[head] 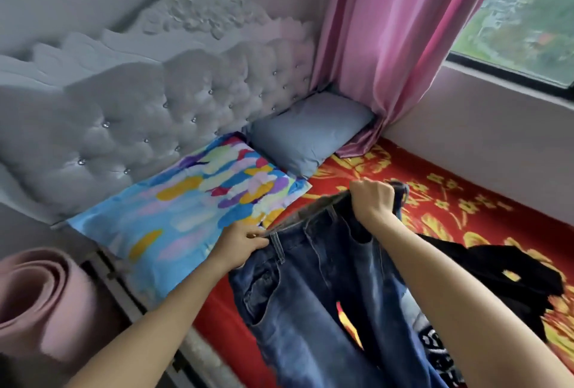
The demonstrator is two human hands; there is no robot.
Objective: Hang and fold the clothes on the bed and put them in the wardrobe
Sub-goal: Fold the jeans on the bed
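jeans (313,288) lower centre, blue denim, held up by waistband over red floral bed (466,213) | left hand (240,246) pinches one waistband end, right hand (371,201) fists the other | black garment (497,276) at right (white print unreadable) | bed's upper right bare

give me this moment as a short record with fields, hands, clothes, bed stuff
left hand: grip pinching the jeans waistband at its left end
right hand: grip closed on the waistband's right end
jeans: blue denim, held up by the waistband, legs hanging down
black garment: lying on the red bedspread, right of the jeans
pillows: colourful pillow, grey pillow, both by the headboard
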